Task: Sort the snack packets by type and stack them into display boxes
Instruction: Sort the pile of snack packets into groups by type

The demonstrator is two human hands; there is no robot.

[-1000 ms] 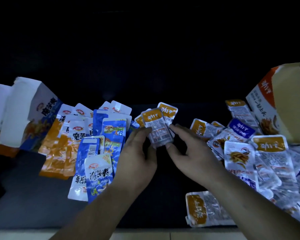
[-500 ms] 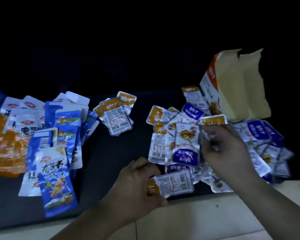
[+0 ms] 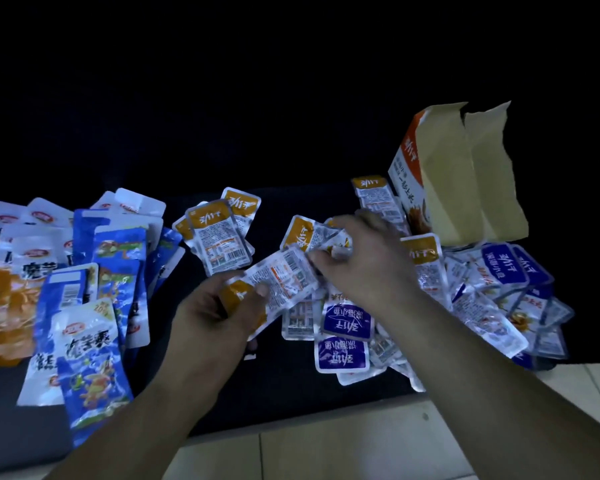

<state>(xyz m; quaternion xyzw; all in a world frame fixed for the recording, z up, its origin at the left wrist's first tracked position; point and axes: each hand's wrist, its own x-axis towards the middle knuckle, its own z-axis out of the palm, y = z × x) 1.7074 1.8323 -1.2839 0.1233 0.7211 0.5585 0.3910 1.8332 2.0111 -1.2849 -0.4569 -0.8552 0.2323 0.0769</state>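
The dark table fills most of the view. Its near edge runs slantwise, a little farther away on the right, and beyond that edge lies a pale tiled floor. On the left of the table lies a wide spread of long blue packets, with orange packets at the far left border, and most of them point with their long axis near to far. On the right is a loose heap of small packets with purple or orange heads, turned in many directions and reaching to the near edge of the table. Behind this heap stands the display box, upright, with its flaps open upward. Between the two groups, at the far side, a small stack of orange-headed packets lies flat with the heads pointing far. A bare dark strip of table stays free between the spread and the heap, and the hands are above it. The left hand grips the held packet at its orange head. The long axis of this packet goes from near left to far right. The right hand has its fingers curled on a second packet, whose orange head points far left, just beside the far end of the first. This part is blurred.
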